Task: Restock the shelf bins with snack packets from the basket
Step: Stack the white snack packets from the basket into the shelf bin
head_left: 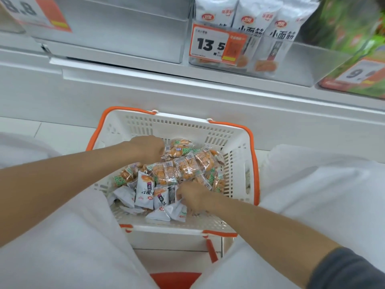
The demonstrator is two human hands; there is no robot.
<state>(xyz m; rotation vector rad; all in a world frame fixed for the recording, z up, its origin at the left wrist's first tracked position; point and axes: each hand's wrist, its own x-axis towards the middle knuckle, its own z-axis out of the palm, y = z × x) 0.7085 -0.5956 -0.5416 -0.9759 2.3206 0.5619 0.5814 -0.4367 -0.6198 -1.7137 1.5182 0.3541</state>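
Basket (pixel 229 130) on floor between my knees, below shelf; holds clear packets (pixel 187 163) of orange snack at far side, white packets (pixel 143 190) at near side; my left hand (pixel 146 148) at far left of pile, fingers curled round clear packets; my right hand (pixel 194 197) where both kinds meet, fingers curled down into pile, grip cannot be told; hands well apart; shelf bin (pixel 302 65) above carries white bags.

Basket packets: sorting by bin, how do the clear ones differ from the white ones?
The clear plastic snack packets show orange pieces and green print; the white opaque snack packets hide theirs, with black characters. Clear ones lie farther back, white ones near-left. Both are sealed pouches.
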